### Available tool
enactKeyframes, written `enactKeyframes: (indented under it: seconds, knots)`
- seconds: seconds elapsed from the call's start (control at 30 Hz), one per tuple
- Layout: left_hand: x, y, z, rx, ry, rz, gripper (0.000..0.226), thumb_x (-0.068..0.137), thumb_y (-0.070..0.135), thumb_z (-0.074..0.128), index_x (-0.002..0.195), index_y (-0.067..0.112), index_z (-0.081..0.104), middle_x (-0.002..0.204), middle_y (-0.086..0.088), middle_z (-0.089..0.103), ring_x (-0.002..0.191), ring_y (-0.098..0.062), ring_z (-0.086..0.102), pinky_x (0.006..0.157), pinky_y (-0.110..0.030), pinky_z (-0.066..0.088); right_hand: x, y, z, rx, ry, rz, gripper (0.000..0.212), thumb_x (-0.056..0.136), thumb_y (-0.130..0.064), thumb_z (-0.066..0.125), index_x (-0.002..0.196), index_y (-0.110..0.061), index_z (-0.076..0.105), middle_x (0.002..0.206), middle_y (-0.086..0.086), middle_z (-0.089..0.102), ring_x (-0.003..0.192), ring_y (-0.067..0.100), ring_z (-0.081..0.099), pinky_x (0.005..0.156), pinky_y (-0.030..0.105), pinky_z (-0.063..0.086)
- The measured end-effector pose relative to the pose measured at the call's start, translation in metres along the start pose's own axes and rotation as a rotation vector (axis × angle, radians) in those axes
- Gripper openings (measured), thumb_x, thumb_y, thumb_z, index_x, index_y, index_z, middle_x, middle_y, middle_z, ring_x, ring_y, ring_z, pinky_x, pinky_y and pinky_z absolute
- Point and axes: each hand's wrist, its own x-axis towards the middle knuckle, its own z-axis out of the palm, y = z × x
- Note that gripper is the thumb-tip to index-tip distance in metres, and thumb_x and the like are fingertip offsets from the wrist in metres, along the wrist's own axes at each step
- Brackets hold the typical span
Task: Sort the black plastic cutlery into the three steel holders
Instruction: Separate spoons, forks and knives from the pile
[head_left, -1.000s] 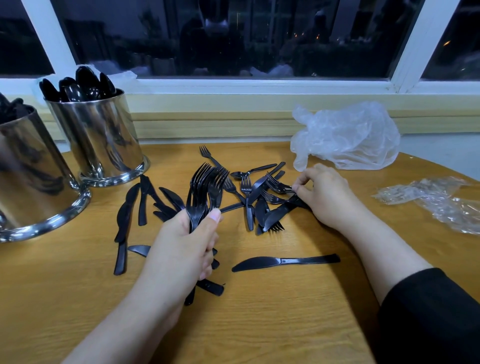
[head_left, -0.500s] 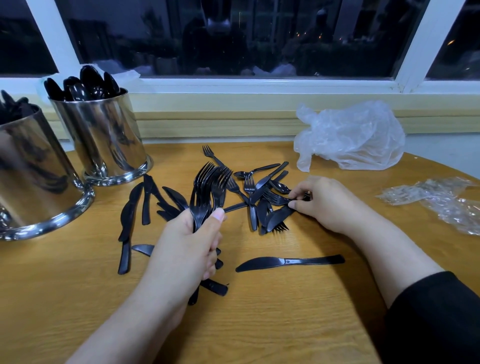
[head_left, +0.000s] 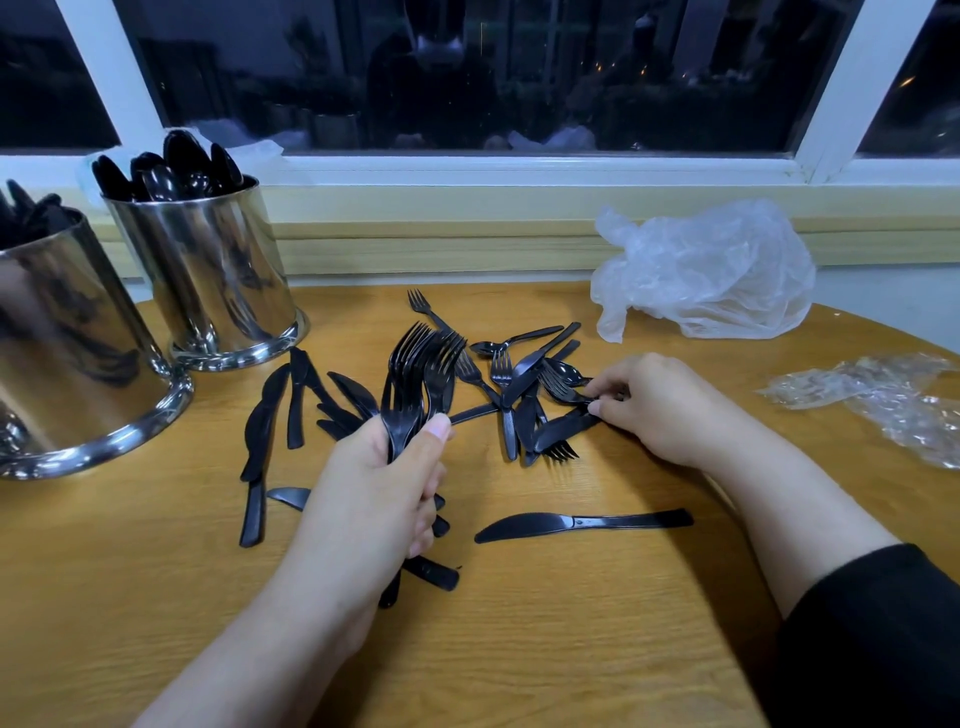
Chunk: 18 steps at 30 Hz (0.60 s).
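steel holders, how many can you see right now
2. One steel holder stands at the table's back left, with spoon bowls sticking out. A second holder stands nearer, cut off by the left edge. The task names three, so a third may be out of frame.

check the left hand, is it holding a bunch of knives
No, the left hand grips a bundle of forks, tines fanned upward.

One head-worn view looks forward and down, close over the wooden bench (head_left: 519, 649), facing the window (head_left: 467, 78) rising just behind its far edge.
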Motion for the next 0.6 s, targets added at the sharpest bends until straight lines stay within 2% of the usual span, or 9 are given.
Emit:
enactKeyframes:
  seconds: [0.13, 0.3, 0.37, 0.47, 0.53, 0.6]
  knots:
    - [0.0, 0.0, 0.0, -0.002, 0.016, 0.011, 0.043, 0.098, 0.038, 0.057, 0.113, -0.003, 0.056, 0.057, 0.002, 0.048, 0.04, -0.013, 0.037, 0.037, -0.024, 0.033, 0.0, -0.001, 0.003, 0.027, 0.02, 0.003, 0.015, 0.097, -0.025, 0.063, 0.108, -0.026, 0.074, 0.081, -0.014, 0.059, 0.075, 0.001, 0.053, 0.057, 0.016, 0.033]
    - [0.002, 0.002, -0.002, -0.049, 0.032, -0.011, 0.049, 0.093, 0.042, 0.062, 0.112, -0.003, 0.056, 0.057, 0.002, 0.048, 0.039, -0.012, 0.038, 0.036, -0.024, 0.033, -0.003, -0.005, 0.001, 0.185, 0.115, 0.019, 0.012, 0.095, -0.023, 0.065, 0.103, -0.026, 0.074, 0.078, -0.012, 0.061, 0.073, 0.003, 0.055, 0.059, 0.016, 0.037]
    - [0.003, 0.004, -0.002, -0.099, 0.036, -0.013, 0.055, 0.085, 0.048, 0.065, 0.109, 0.0, 0.057, 0.056, 0.001, 0.047, 0.038, -0.012, 0.037, 0.035, -0.023, 0.033, -0.006, -0.009, 0.0, 0.263, 0.124, 0.02, 0.008, 0.096, -0.025, 0.066, 0.098, -0.029, 0.072, 0.074, -0.007, 0.063, 0.064, 0.003, 0.055, 0.053, 0.013, 0.036]
    - [0.001, 0.004, -0.002, -0.136, 0.109, -0.032, 0.035, 0.097, 0.04, 0.06, 0.107, 0.006, 0.058, 0.057, 0.003, 0.047, 0.039, -0.011, 0.036, 0.035, -0.023, 0.033, -0.011, -0.022, 0.001, 0.471, 0.131, 0.01, 0.008, 0.097, -0.024, 0.065, 0.093, -0.028, 0.071, 0.069, 0.009, 0.068, 0.05, 0.007, 0.055, 0.046, 0.012, 0.04]
    - [0.001, 0.005, -0.002, -0.176, 0.157, -0.057, 0.031, 0.1, 0.037, 0.058, 0.107, 0.007, 0.058, 0.057, 0.003, 0.047, 0.039, -0.011, 0.036, 0.034, -0.024, 0.032, -0.017, -0.037, 0.004, 0.544, 0.185, -0.014, 0.008, 0.096, -0.024, 0.066, 0.094, -0.029, 0.071, 0.063, 0.003, 0.064, 0.05, 0.006, 0.053, 0.049, 0.012, 0.041]
    - [0.001, 0.008, -0.002, -0.231, 0.18, -0.087, 0.037, 0.094, 0.042, 0.062, 0.106, 0.007, 0.059, 0.059, 0.001, 0.046, 0.038, -0.01, 0.036, 0.034, -0.023, 0.032, -0.025, -0.06, 0.011, 0.615, 0.234, -0.055, 0.009, 0.096, -0.023, 0.067, 0.097, -0.03, 0.071, 0.07, -0.004, 0.065, 0.055, 0.004, 0.055, 0.054, 0.014, 0.045]
